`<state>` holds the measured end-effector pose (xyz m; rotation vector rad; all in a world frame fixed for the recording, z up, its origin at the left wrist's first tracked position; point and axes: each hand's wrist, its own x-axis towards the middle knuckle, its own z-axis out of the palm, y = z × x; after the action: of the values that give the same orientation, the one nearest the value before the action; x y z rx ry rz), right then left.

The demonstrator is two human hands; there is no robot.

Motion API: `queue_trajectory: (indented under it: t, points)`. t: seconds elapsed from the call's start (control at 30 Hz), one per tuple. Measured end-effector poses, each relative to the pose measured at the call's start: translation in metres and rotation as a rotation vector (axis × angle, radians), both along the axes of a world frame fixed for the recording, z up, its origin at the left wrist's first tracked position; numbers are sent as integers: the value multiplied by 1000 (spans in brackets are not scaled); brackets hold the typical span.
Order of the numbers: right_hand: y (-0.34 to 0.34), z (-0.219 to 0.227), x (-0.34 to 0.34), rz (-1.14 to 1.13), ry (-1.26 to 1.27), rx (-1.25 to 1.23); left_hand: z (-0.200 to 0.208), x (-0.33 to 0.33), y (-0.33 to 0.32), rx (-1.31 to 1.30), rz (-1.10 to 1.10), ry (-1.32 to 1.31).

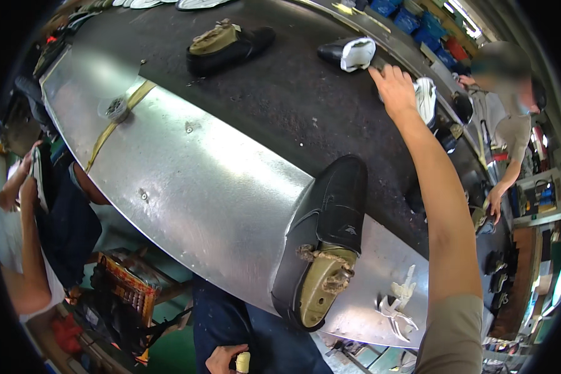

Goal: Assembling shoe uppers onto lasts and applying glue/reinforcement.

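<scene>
My right hand [394, 90] reaches far over the dark work surface. Its thumb is beside the heel end of a black shoe upper with white lining [358, 55]; the fingers are loosely bent, and I see no grip around the upper. Low in the picture, my left hand [224, 359] is closed around a small pale-yellow cylindrical piece [243, 362], whose kind I cannot make out. Close to me, a black shoe [338, 202] rests on the metal plate [199, 181], fitted over an olive-green last [323, 287]. Neither hand touches that shoe.
Another black shoe on a last [227, 48] stands farther back. White scraps [397, 305] lie on the plate's right part; a small cup [116, 109] sits at its left. A co-worker's hand [493, 202] is at the right, and another person's hands [23, 187] hold a shoe at the left.
</scene>
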<state>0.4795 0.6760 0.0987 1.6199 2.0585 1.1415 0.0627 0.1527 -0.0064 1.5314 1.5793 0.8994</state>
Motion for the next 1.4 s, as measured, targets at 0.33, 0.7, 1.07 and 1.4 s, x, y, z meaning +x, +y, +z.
queue_trajectory:
  t: [0.33,0.7,1.07,1.4]
  points:
    - [-261,170,-10,-113,1212,359,26,-44,-97,-1,25,-33]
    - [-668,182,-222,142,1474,-622,160,-3,-230,-51,-297,-784]
    - [-795,23,-200,-605,2099,-1594,51,-16,-281,-280,218,-856]
    - [-784,0,-237,312,1443,-1175,17,-1,-218,-736,256,-904]
